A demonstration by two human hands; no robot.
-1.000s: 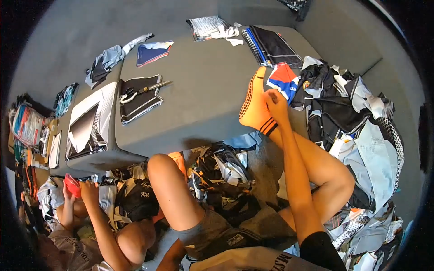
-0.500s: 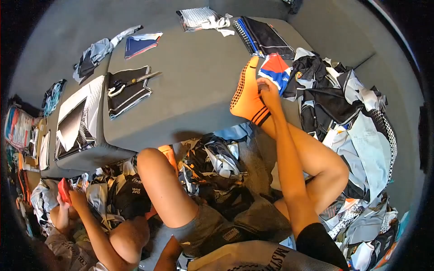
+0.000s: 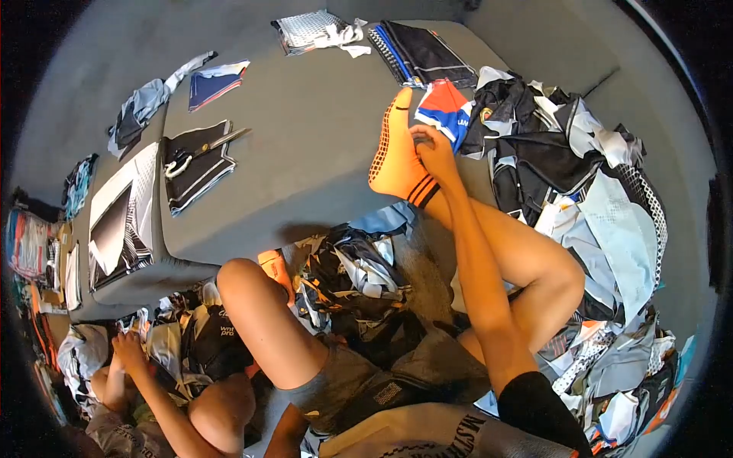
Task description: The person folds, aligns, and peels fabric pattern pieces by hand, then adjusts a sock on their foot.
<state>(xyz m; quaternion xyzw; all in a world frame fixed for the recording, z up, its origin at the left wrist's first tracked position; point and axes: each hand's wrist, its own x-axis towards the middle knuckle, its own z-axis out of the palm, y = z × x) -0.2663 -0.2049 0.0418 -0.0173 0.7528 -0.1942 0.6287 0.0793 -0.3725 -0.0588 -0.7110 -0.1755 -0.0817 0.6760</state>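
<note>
My right hand (image 3: 435,151) is at the instep of my raised foot. Its curled fingers look closed on the orange sock (image 3: 393,169), which has a dark grip pattern on the sole and black bands at the ankle. Beside the hand lies a red, white and blue fabric piece (image 3: 445,113). Of my left arm only a part shows at the bottom edge, and the hand is out of view.
Scissors (image 3: 202,151) rest on dark folded fabric on the grey couch (image 3: 282,168). Fabric stacks (image 3: 427,53) stand at the back. Loose scraps (image 3: 611,237) are heaped at right, more (image 3: 359,267) on the floor. At left are another person's hands (image 3: 128,353).
The view has shifted, so the couch and its contents sit further left. My right hand stays at the sock. A red object in the other person's hands is no longer visible.
</note>
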